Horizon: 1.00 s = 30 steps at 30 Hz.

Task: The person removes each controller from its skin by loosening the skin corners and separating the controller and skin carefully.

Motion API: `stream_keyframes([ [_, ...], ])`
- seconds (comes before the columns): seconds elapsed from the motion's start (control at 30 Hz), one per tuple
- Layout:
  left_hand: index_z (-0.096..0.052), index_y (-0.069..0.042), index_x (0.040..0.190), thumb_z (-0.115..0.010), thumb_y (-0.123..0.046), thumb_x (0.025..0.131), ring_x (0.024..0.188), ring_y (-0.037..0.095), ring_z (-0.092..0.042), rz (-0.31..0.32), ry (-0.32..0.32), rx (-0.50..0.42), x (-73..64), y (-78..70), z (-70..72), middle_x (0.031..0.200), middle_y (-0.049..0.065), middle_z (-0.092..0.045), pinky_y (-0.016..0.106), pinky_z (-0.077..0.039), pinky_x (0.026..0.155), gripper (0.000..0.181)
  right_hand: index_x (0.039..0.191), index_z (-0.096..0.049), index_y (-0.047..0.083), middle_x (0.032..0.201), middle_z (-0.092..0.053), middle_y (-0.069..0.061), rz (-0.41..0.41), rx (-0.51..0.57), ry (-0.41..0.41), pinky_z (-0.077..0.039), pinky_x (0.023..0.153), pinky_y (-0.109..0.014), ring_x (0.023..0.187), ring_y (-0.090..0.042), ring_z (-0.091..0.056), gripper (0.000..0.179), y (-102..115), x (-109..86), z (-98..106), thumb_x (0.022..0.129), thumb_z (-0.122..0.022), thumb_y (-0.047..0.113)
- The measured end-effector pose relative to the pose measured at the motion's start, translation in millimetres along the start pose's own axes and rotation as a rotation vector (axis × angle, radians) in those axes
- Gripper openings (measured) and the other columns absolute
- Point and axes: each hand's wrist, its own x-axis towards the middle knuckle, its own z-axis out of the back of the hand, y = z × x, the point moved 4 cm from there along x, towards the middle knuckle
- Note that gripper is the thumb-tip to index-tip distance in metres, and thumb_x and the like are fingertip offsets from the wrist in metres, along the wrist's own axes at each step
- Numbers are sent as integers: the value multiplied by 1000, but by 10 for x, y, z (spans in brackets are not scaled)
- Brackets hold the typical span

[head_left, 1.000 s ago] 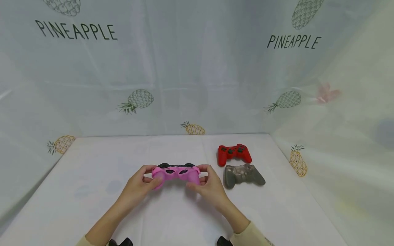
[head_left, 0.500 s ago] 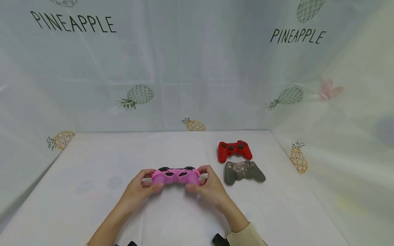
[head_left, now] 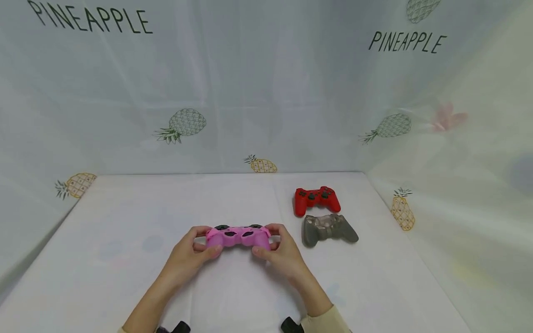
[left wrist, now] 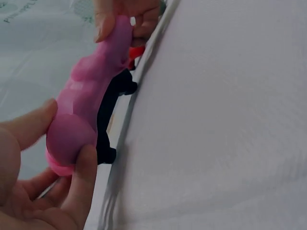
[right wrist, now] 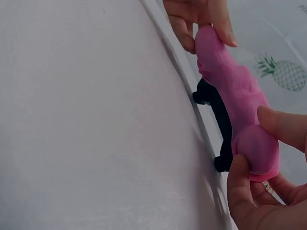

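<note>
A game controller [left wrist: 108, 110], its black face and sticks turned away from me, is wrapped in a pink silicone cover [head_left: 238, 237]. Both hands hold it just above the table. My left hand [head_left: 187, 255] grips the left handle end, thumb on the near side and fingers behind. At the right handle end, my right hand [head_left: 285, 254] pinches the pink cover [right wrist: 244, 98] between thumb and fingers. Black sticks [right wrist: 223, 163] stick out on the far side in the right wrist view. Whether the cover fully encloses the front edges is hidden.
A red controller [head_left: 316, 200] lies at the back right of the white table [head_left: 137, 217]. Just in front of it is a grey, smoky controller-shaped cover [head_left: 329, 229]. Pale pineapple-print sheeting [head_left: 266, 115] hangs behind and at the sides.
The covered controller has tilted so less of its black far side shows, and its left handle end has come up level. Both hands keep hold. The head view has tipped slightly downward.
</note>
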Motion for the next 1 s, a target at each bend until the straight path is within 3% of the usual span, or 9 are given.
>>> stream_keyframes([
  [0.13,-49,-25,155,-91,-32,86,105,17,-69,-15,58,-74,-8,9,-10,145,5,-59,37,-51,87,81,136,-55,11,131,-58,-13,-21,4,-16,-52,70,-29,91,-22,-61,64,-30,7,18,84,-92,19],
  [0.23,-50,-24,155,-93,-28,83,105,18,-69,-34,68,-83,-20,26,12,142,5,-61,36,-51,87,84,133,-55,11,129,-57,-13,-17,0,-12,-53,69,-30,90,-22,-61,63,-39,1,11,84,-93,20],
  [0.5,-56,-22,140,-95,-30,80,100,19,-68,-6,55,-40,-37,98,72,105,6,-74,37,-48,86,72,129,-51,12,126,-55,-10,24,-39,51,-50,69,-28,86,-20,-59,62,-55,-1,-37,84,-93,20],
  [0.77,-54,-18,129,-99,-29,73,89,21,-66,-6,54,-6,-27,118,34,90,6,-73,34,-48,78,72,123,-51,15,124,-56,-9,39,-52,62,-50,69,-29,87,-21,-59,60,-61,-6,-30,82,-94,17],
  [0.87,-54,-17,126,-100,-32,73,87,20,-65,-19,56,18,-21,120,35,87,5,-72,33,-47,77,72,118,-52,14,100,-59,-6,43,-55,60,-47,63,-27,77,-18,-56,55,-63,-3,-29,82,-93,16],
  [1.0,-54,-16,120,-101,-34,71,85,20,-63,-41,55,49,-8,118,37,85,4,-69,32,-47,76,70,105,-52,10,77,-50,-3,58,-62,61,-40,56,-25,66,-14,-49,48,-46,2,-30,82,-93,15],
])
